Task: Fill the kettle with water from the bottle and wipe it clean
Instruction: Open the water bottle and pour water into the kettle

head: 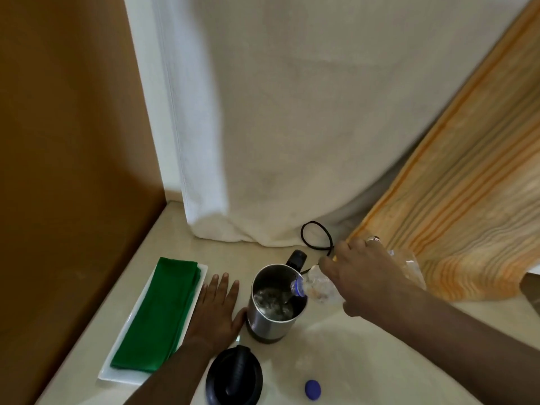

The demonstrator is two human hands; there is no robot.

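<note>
A steel kettle (264,323) stands open on the cream counter, with water visible inside it. My right hand (362,276) grips a clear plastic bottle (317,287), tilted with its blue-ringed mouth over the kettle's rim, and water runs into the kettle. My left hand (216,308) lies flat on the counter just left of the kettle, fingers spread, thumb touching the kettle's base. The kettle's black lid (233,377) lies on the counter in front of the kettle. The blue bottle cap (313,389) lies to the lid's right. A folded green cloth (159,314) rests on a white tray (117,378) at the left.
A white towel (263,127) hangs behind the counter. An orange striped cloth (455,206) drapes at the right. A black cord (317,235) loops behind the kettle. A brown wall (73,141) bounds the counter's left side.
</note>
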